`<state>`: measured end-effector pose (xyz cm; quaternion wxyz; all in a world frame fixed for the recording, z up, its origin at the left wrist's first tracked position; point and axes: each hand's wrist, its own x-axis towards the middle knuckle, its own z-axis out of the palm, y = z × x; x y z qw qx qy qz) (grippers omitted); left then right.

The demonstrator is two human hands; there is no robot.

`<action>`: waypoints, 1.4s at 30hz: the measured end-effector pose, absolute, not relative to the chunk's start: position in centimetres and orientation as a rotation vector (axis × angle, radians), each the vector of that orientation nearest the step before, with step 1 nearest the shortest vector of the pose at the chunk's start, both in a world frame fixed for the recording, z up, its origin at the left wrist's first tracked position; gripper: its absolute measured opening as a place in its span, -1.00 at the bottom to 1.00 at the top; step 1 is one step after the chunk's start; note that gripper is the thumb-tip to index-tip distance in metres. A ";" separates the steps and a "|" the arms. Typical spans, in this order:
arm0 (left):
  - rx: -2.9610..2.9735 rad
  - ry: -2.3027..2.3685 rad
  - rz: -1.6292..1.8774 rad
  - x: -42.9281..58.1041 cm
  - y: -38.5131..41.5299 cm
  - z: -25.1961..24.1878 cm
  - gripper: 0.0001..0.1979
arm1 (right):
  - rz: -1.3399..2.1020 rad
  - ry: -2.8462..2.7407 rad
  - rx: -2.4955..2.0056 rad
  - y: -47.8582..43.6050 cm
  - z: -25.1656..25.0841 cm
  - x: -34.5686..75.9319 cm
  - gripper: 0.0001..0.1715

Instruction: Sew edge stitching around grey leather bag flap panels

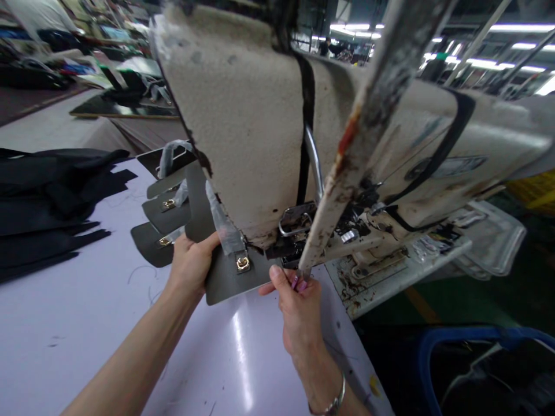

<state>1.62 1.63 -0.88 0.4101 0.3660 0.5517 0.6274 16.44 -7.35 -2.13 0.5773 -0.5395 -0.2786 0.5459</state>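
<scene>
A stiff dark grey flap panel [234,287] with a gold-coloured turn lock [243,263] lies partly under the head of a sewing machine [243,133]. Clear plastic film [225,228] covers the part above the lock. My left hand [195,260] grips the panel's left edge, thumb on top and fingers hidden beneath. At the right front edge, my right hand [301,306] pinches the panel between thumb and forefinger. A small pink-handled tool [299,283] sits within its curled fingers, mostly hidden. The machine's head hides the panel's far right part.
Several similar flaps [162,216] with locks and film lie behind my left hand. Black fabric pieces [43,202] are piled on the pale tabletop [108,323] at left. A rusty white bar [347,156] slants down before the machine. A blue-rimmed bin [427,358] stands lower right.
</scene>
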 end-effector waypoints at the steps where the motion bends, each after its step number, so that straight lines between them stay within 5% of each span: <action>1: 0.927 1.383 1.569 1.6 1.6 -0.8 -0.63 | 1.268 -0.667 -1.275 -7.5 -2.2 16.3 -0.48; 34: 0.828 1.479 1.698 2.9 0.8 1.6 -0.59 | 1.112 -0.425 -1.261 -6.5 -3.8 11.4 -0.50; 39: 0.767 1.547 1.682 2.3 -0.7 1.2 -0.81 | 1.075 -0.440 -1.234 -6.4 -3.8 11.4 -0.57; 42: 0.750 1.499 1.728 1.9 -1.8 0.3 -0.75 | 1.062 -0.443 -1.241 -6.5 -3.5 11.6 -0.58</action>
